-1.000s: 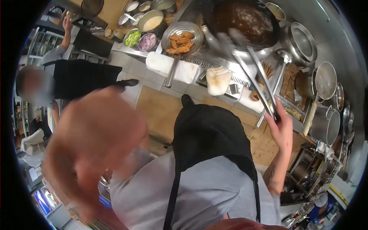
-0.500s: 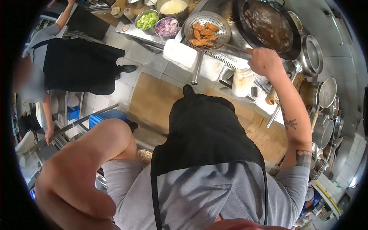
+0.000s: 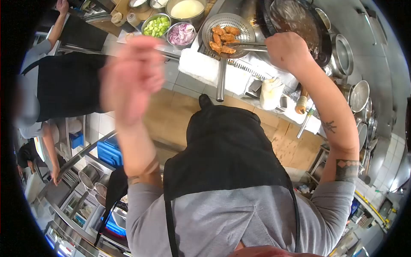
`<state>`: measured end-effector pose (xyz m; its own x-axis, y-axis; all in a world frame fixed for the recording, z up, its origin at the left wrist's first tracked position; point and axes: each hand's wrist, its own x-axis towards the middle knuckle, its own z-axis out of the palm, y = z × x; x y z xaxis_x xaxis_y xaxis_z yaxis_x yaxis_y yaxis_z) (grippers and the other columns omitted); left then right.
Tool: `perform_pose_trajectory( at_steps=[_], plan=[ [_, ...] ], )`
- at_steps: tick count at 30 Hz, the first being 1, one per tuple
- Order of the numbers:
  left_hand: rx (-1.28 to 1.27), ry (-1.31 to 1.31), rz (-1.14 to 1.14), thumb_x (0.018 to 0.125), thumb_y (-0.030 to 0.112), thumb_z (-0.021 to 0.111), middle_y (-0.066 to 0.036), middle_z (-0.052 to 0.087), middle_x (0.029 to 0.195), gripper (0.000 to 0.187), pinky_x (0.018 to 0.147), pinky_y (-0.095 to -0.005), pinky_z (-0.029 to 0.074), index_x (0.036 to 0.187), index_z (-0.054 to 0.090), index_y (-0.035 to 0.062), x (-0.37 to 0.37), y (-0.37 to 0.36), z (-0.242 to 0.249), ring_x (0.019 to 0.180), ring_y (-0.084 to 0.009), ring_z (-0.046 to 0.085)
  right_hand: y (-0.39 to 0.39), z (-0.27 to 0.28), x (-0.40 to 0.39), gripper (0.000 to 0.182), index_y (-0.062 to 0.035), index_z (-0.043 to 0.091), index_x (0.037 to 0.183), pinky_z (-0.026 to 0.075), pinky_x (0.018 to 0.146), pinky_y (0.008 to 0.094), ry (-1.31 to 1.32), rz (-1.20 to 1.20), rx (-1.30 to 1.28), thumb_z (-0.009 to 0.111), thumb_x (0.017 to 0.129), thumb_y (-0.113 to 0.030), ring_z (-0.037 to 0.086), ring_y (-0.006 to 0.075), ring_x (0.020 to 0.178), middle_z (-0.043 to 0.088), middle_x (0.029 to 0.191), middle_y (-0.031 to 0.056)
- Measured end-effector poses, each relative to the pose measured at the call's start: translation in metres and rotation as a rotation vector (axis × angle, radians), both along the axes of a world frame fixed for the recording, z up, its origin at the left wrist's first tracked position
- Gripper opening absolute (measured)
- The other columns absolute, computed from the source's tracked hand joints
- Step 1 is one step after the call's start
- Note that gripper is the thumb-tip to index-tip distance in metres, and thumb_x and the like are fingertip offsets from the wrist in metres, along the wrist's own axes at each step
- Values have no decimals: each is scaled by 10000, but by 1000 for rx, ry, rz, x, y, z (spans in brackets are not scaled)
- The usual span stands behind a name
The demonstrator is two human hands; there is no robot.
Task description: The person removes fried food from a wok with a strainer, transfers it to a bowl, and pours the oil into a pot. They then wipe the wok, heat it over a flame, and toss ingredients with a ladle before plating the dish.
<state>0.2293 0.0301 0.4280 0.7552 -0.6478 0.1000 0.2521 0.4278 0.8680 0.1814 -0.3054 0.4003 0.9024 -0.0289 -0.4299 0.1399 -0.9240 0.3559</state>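
Orange-brown pieces (image 3: 227, 37) lie in the strainer (image 3: 245, 33), right fingers (image 3: 276, 43) gripping tongs (image 3: 255, 49) over its rim, left fingers (image 3: 140, 53) blurred, spread indeterminable.

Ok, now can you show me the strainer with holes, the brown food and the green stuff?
Strainer with holes (image 3: 245, 31): head view, bare metal right of the food.
Brown food (image 3: 232, 31): head view, the upper right piece.
Green stuff (image 3: 156, 26): head view, middle of the chopped pile.
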Motion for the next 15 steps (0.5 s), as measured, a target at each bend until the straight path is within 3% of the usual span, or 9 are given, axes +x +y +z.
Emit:
perform_pose_trajectory(
  at_steps=[1,3,4,6,7,12,15],
  plan=[
    [214,78,73,927,338,638,16,496,805,362,558,-210,379,1111,566,35,0,-14,-49,647,-66,445,3,3,3,205,-48,737,906,576,741,388,19,-5,-11,559,815,-92,711,289,877,724,932,134],
    [600,223,46,967,325,583,7,541,836,297,596,-240,442,1141,565,85,-20,-42,-158,710,-84,515,9,4,8,204,-43,736,929,583,735,391,65,-35,-33,570,820,-90,711,294,884,723,947,135],
    [760,257,-11,963,367,581,-25,577,942,353,657,-268,481,1186,542,95,-38,-57,-193,783,-120,563,13,4,11,203,-40,734,939,587,732,393,91,-57,-44,577,820,-86,711,296,888,721,956,135],
    [821,319,-98,932,499,585,-77,576,921,562,632,-302,503,1223,490,28,-61,-77,-241,764,-151,559,19,5,16,203,-39,733,958,592,728,395,127,-69,-68,593,815,-77,711,297,894,719,973,132],
    [812,443,-226,956,480,557,-90,565,1101,517,693,-354,520,1270,454,82,-63,-86,-242,866,-177,579,23,7,17,205,-41,732,965,594,726,394,136,-62,-79,600,811,-71,711,296,896,719,982,130],
    [574,651,-205,996,446,487,-55,520,802,410,495,-312,476,1103,445,52,-68,-119,-288,602,-152,540,35,8,30,198,-53,734,959,591,723,396,204,18,-68,622,797,-70,710,300,891,717,998,122],
    [748,542,-130,1012,434,447,-33,479,724,388,436,-313,441,1029,436,46,-75,-129,-289,503,-142,490,29,0,42,201,-50,734,945,587,720,401,227,16,-30,613,785,-67,708,307,887,716,987,133]
  ],
)
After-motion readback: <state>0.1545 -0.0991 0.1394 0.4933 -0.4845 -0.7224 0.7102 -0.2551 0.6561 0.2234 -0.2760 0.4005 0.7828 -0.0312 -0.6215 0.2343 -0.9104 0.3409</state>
